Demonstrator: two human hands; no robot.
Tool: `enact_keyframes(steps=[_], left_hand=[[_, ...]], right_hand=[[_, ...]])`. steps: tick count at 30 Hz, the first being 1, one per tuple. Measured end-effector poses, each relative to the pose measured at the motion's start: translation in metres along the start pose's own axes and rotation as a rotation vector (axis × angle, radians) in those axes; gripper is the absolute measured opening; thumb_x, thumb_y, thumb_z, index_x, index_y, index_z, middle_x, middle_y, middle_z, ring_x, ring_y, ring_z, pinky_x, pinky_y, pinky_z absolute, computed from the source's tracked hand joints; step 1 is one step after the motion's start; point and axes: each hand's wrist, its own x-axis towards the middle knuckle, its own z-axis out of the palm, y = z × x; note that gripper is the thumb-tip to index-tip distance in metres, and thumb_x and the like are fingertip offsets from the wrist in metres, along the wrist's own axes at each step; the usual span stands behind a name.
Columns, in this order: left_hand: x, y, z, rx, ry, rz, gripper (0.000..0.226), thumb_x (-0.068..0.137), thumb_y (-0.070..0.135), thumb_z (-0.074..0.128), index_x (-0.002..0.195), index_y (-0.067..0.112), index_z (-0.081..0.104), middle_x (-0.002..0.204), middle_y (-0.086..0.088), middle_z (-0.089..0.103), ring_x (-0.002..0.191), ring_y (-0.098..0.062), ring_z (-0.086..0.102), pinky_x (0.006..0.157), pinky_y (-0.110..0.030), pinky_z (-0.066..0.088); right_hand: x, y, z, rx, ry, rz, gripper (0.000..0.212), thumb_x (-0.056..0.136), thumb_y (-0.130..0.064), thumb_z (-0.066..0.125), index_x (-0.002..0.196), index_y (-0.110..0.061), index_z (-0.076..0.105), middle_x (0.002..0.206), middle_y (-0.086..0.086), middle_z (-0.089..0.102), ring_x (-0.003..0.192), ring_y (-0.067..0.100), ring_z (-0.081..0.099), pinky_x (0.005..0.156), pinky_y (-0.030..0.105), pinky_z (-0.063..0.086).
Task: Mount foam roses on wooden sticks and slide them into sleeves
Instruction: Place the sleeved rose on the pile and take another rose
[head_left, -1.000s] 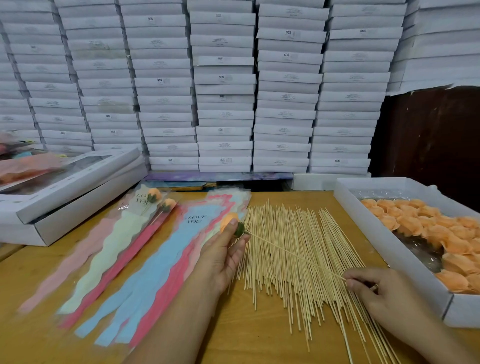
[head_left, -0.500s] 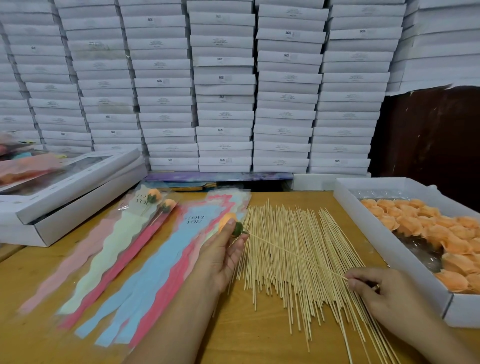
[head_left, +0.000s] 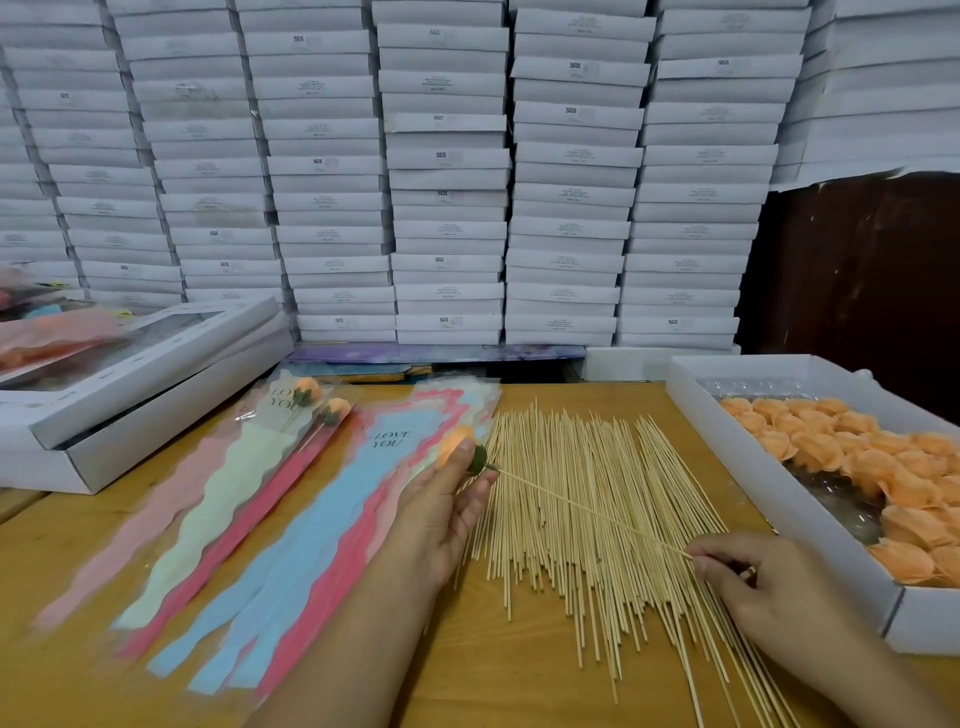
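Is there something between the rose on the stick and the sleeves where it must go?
Nothing visible. The left hand holds the rose already over the edge of the sleeves; the right hand pinches the stick.

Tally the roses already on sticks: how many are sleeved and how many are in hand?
Sleeved roses: 2
Rose in the left hand, its stick pinched by the right hand: 1
Total: 3
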Motion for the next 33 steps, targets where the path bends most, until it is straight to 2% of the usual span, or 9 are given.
enact_keyframes(steps=[2, 6, 10, 12, 16, 21, 24, 28, 33], left_hand=[[0.000, -0.001, -0.001, 0.033, -0.003, 0.014, 0.057, 0.065, 0.021, 0.082, 0.113, -0.002, 0.064, 0.087, -0.021, 0.076, 0.067, -0.016, 0.074, 0.052, -0.019, 0.058], [-0.001, -0.002, -0.001, 0.073, -0.011, 0.041, 0.057, 0.066, 0.021, 0.083, 0.116, -0.001, 0.065, 0.093, -0.020, 0.076, 0.074, -0.018, 0.075, 0.054, -0.019, 0.058], [-0.002, -0.002, 0.000, 0.065, -0.016, 0.052, 0.058, 0.067, 0.019, 0.083, 0.117, -0.002, 0.064, 0.094, -0.019, 0.077, 0.077, -0.019, 0.076, 0.055, -0.019, 0.059], [-0.002, -0.002, 0.000, 0.058, -0.020, 0.052, 0.058, 0.069, 0.018, 0.082, 0.120, -0.002, 0.063, 0.095, -0.020, 0.077, 0.077, -0.019, 0.076, 0.056, -0.020, 0.059], [-0.003, -0.003, 0.000, 0.048, -0.016, 0.055, 0.059, 0.073, 0.017, 0.081, 0.126, 0.001, 0.060, 0.095, -0.019, 0.077, 0.077, -0.020, 0.075, 0.055, -0.020, 0.059], [-0.003, -0.004, 0.000, 0.034, -0.008, 0.061, 0.064, 0.077, 0.014, 0.081, 0.134, 0.002, 0.055, 0.098, -0.021, 0.076, 0.077, -0.021, 0.076, 0.053, -0.020, 0.058], [-0.004, -0.004, 0.002, 0.021, -0.008, 0.067, 0.070, 0.071, 0.014, 0.082, 0.135, 0.003, 0.054, 0.100, -0.021, 0.075, 0.077, -0.022, 0.076, 0.053, -0.020, 0.058], [-0.004, -0.005, 0.002, -0.004, -0.001, 0.067, 0.077, 0.065, 0.016, 0.084, 0.135, 0.005, 0.055, 0.105, -0.020, 0.075, 0.080, -0.023, 0.076, 0.055, -0.021, 0.058], [-0.004, -0.006, 0.004, -0.011, 0.000, 0.079, 0.079, 0.062, 0.017, 0.085, 0.135, 0.005, 0.056, 0.100, -0.016, 0.077, 0.082, -0.023, 0.076, 0.058, -0.021, 0.059]], right_hand=[[-0.001, -0.001, 0.000, 0.002, 0.003, -0.006, 0.041, 0.087, -0.013, 0.073, 0.076, -0.052, 0.064, 0.075, -0.034, 0.064, 0.080, 0.000, 0.063, 0.068, 0.015, 0.043], [-0.003, -0.003, 0.002, -0.029, 0.018, -0.017, 0.044, 0.087, -0.016, 0.074, 0.074, -0.056, 0.061, 0.074, -0.035, 0.065, 0.081, 0.002, 0.064, 0.069, 0.020, 0.046], [-0.004, -0.006, 0.003, -0.011, 0.062, -0.021, 0.035, 0.083, -0.018, 0.078, 0.072, -0.048, 0.065, 0.080, -0.035, 0.065, 0.084, -0.008, 0.059, 0.061, 0.022, 0.044], [-0.004, -0.006, 0.004, -0.018, 0.081, -0.012, 0.031, 0.081, -0.020, 0.081, 0.069, -0.044, 0.066, 0.077, -0.032, 0.065, 0.082, -0.008, 0.059, 0.057, 0.023, 0.043], [-0.005, -0.007, 0.004, -0.063, 0.089, -0.040, 0.030, 0.081, -0.019, 0.080, 0.066, -0.042, 0.067, 0.073, -0.029, 0.066, 0.081, -0.006, 0.060, 0.057, 0.023, 0.043], [-0.007, -0.010, 0.003, -0.122, 0.081, -0.078, 0.027, 0.086, -0.022, 0.075, 0.071, -0.043, 0.066, 0.073, -0.026, 0.067, 0.078, -0.002, 0.061, 0.061, 0.030, 0.052], [-0.008, -0.011, 0.003, -0.144, 0.071, -0.117, 0.031, 0.088, -0.019, 0.072, 0.074, -0.044, 0.062, 0.070, -0.021, 0.068, 0.071, 0.003, 0.063, 0.064, 0.025, 0.050], [-0.008, -0.011, 0.003, -0.195, 0.029, -0.154, 0.030, 0.093, -0.020, 0.065, 0.075, -0.043, 0.057, 0.063, -0.015, 0.065, 0.063, 0.004, 0.061, 0.057, 0.017, 0.045], [-0.007, -0.007, 0.004, -0.189, -0.021, -0.140, 0.029, 0.097, -0.020, 0.058, 0.072, -0.034, 0.059, 0.059, -0.011, 0.061, 0.073, 0.000, 0.060, 0.056, 0.015, 0.043]])
